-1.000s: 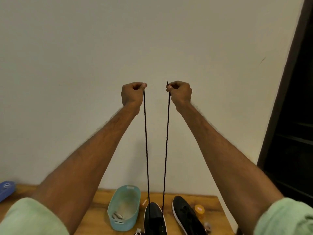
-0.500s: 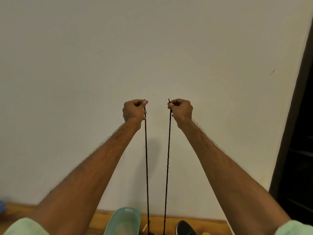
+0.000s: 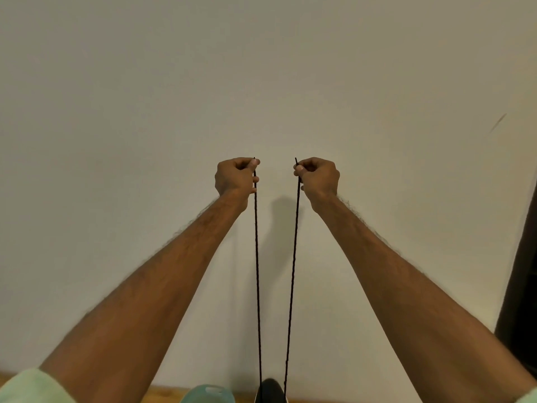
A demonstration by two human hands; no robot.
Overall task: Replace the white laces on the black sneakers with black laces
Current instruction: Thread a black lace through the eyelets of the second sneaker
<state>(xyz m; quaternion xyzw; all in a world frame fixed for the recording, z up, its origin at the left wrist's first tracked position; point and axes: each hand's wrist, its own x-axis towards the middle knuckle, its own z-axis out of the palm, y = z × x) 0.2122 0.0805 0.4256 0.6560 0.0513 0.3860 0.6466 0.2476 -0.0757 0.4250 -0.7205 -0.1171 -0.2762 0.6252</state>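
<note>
Pinching the lace (image 3: 257, 257) by its two ends, left hand (image 3: 235, 177) and right hand (image 3: 318, 177) hold them high above the sneaker (image 3: 270, 389), both strands running taut down to it. Pulling unevenly could leave one end short, or drag the lace right out.

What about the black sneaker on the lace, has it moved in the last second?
Yes, upward. The black sneaker had its toe below the far rim of the teal basket; now the toe pokes slightly above that rim.
</note>
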